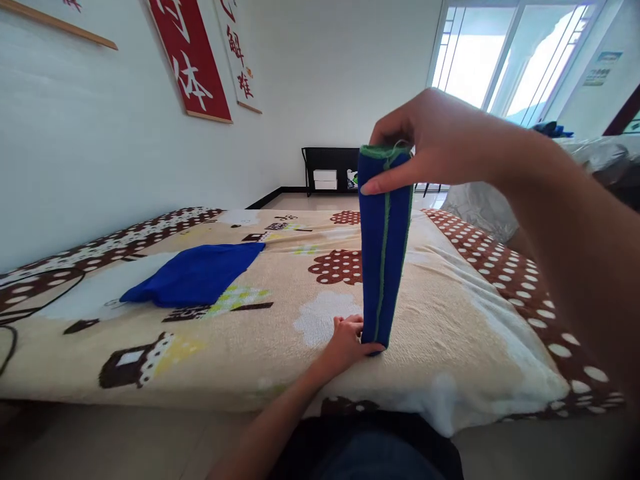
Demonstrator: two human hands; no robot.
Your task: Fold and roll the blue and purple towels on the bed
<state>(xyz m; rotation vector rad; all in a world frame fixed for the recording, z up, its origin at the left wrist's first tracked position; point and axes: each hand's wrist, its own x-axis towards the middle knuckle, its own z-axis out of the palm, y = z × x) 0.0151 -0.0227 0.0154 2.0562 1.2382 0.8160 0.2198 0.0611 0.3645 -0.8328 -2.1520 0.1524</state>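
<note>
A narrow blue fabric tube (397,253) with green overlocked seams stands upright just above the bed. My right hand (420,147) grips its open top end, thumb on the near face and fingers behind or inside the rim. Down at the bottom end, my left hand (347,343) pinches the cloth with the thumb in front, close to the blanket. Its fingers are partly hidden behind the fabric. Loose green threads stick out at the top rim. Farther left, a flat piece of blue cloth (197,275) lies on the blanket, apart from both hands.
The bed is covered by a beige patterned blanket (270,367) with brown dotted borders. A black cable (45,272) lies at the left edge. Beyond the bed stands a black rack (325,160) with white boxes. Plastic-covered items (490,207) stand at right, near a window (510,60).
</note>
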